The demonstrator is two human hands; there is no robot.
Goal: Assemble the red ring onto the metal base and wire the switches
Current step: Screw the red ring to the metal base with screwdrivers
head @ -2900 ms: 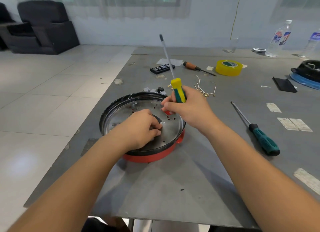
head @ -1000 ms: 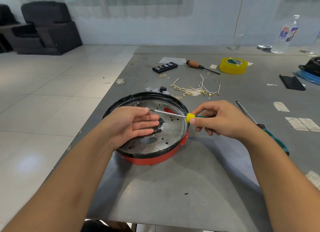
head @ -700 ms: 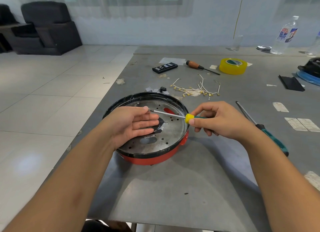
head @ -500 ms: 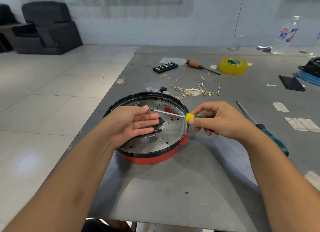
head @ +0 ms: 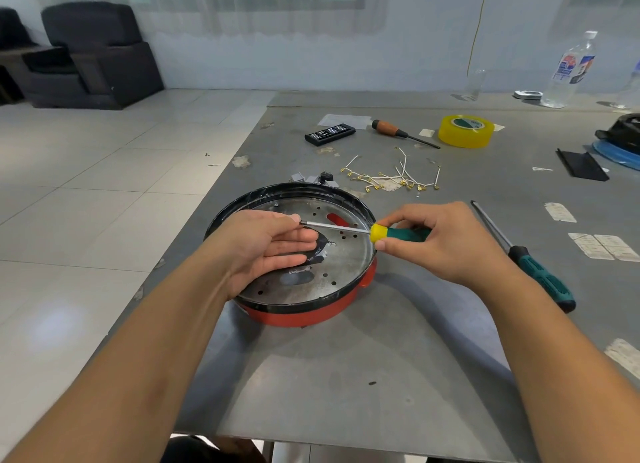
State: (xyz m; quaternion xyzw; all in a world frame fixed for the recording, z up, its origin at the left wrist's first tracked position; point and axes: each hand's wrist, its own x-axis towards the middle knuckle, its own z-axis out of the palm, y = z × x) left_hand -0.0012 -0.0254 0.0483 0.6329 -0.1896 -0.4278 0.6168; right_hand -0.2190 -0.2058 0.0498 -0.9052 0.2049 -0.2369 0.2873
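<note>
A yellow-and-green screwdriver (head: 398, 233) is gripped by the right hand (head: 446, 242), just right of the frame's centre, with the fingers curled round its handle and the shaft laid nearly level, pointing left. The shaft's tip is met by the left hand (head: 266, 246), which is held palm-up with relaxed, nearly straight fingers; whether anything small lies in that palm cannot be told. Both hands are held over the metal base (head: 332, 265), a perforated round plate with a black rim, seated in the red ring (head: 311, 315) at the centre of the frame on the grey table (head: 363, 376). Behind the rim, small grey switches (head: 313, 178) are grouped, and white wires (head: 391, 177) with brass terminals are scattered just right of them. A second green-handled screwdriver (head: 530, 263) lies at the right. Toward the upper right, a yellow tape roll (head: 465, 131) is seen.
</note>
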